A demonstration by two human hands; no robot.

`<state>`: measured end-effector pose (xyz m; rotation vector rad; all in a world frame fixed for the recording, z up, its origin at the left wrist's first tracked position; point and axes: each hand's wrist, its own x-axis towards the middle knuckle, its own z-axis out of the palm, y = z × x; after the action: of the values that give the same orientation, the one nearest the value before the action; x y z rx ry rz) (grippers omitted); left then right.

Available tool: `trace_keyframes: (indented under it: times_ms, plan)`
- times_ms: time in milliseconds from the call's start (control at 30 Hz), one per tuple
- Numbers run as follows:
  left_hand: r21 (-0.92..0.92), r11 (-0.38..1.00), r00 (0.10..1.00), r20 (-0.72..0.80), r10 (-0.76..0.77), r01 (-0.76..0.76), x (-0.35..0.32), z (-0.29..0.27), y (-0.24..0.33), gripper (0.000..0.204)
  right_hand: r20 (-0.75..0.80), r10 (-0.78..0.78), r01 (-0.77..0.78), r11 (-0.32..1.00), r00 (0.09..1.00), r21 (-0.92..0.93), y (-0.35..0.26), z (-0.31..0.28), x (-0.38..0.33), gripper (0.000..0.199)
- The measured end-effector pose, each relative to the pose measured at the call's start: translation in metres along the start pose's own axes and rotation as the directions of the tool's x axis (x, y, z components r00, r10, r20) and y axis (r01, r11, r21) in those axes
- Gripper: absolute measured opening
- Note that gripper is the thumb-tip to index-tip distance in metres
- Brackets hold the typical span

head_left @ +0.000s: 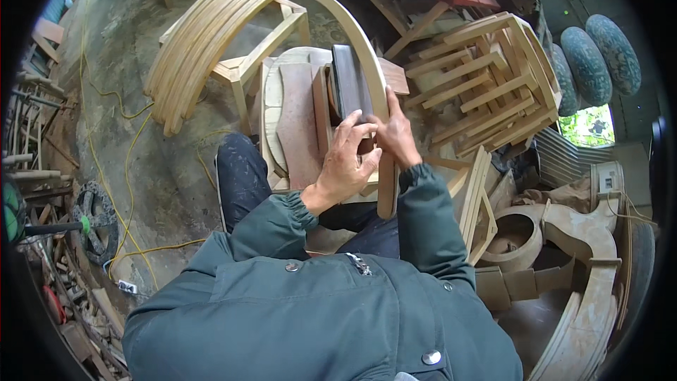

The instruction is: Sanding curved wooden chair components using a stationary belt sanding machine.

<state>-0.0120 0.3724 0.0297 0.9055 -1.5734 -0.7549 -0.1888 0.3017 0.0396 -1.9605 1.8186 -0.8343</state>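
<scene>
A long curved strip of pale wood (360, 32) arches from the far pile down to my lap, its near end between my arms. My right hand (398, 130) is closed around its near part, the index finger lying along the outer edge. My left hand (345, 155) is beside the strip's inner face with bent fingers. Its thumb and index finger close round a small brown patch that I cannot make out. Just beyond my hands stands an upright dark belt (347, 85) in a wooden frame, apparently a belt sander, on a wooden stand (295, 113).
A stack of similar curved strips (218, 35) leans over a wooden frame (271, 46) at the far left. Several slatted frames (486, 85) are piled at the right, near carved wooden parts (585, 240). A yellow cord (130, 197) crosses the floor; scrap wood (77, 310) lies left.
</scene>
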Motion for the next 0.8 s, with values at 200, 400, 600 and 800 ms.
trace_keyframes:
  times_ms: [200,400,600,800]
  plan:
    - [-0.267,0.934,0.972,0.053,-0.231,0.236,-0.008,-0.017,0.009,0.039,0.167,0.159,-0.167,0.985,0.973,0.031,-0.036,-0.016,-0.021,0.084]
    - [-0.212,0.969,0.979,0.182,-0.087,0.125,-0.02,0.013,0.017,0.045,0.063,0.17,-0.174,0.983,0.983,0.054,-0.034,-0.078,-0.216,0.087]
    - [-0.326,0.878,0.936,0.144,-0.321,0.351,-0.034,0.057,0.023,0.072,0.08,0.585,-0.59,0.802,0.807,0.094,-0.081,-0.128,-0.372,0.09]
    - [-0.56,0.3,0.611,0.526,-0.592,0.773,-0.045,0.065,0.055,0.089,0.11,0.592,-0.556,0.655,0.799,0.511,-0.069,-0.137,-0.455,0.092]
